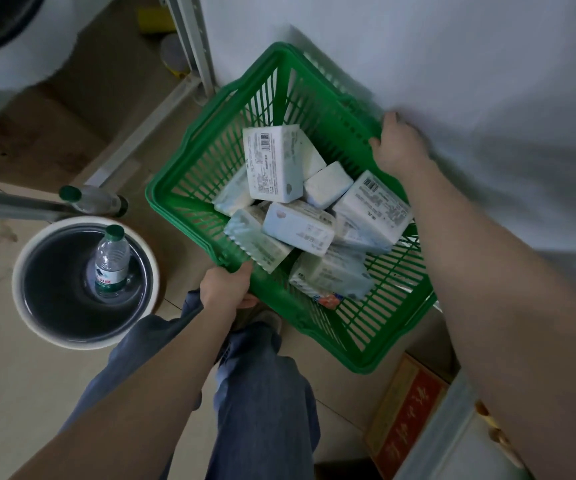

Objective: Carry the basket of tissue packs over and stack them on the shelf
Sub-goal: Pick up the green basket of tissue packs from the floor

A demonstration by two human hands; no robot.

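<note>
A green plastic basket [210, 161] with slotted walls hangs tilted in front of me, above the floor and my legs. Several white tissue packs [274, 164] lie jumbled inside it, some showing barcodes. My left hand [226, 287] grips the basket's near left rim, fingers curled under the edge. On the far right rim my right hand [399, 143] is closed over the edge. A white shelf surface [452, 64] spreads behind and to the right of the basket, touching or nearly touching its far side.
A white bucket [20, 271] on the floor at left holds a water bottle [111, 261]; another bottle [89, 199] lies beside a metal bar. Grey metal shelf posts [193, 46] rise at top centre. A red and yellow carton [407, 410] sits low right.
</note>
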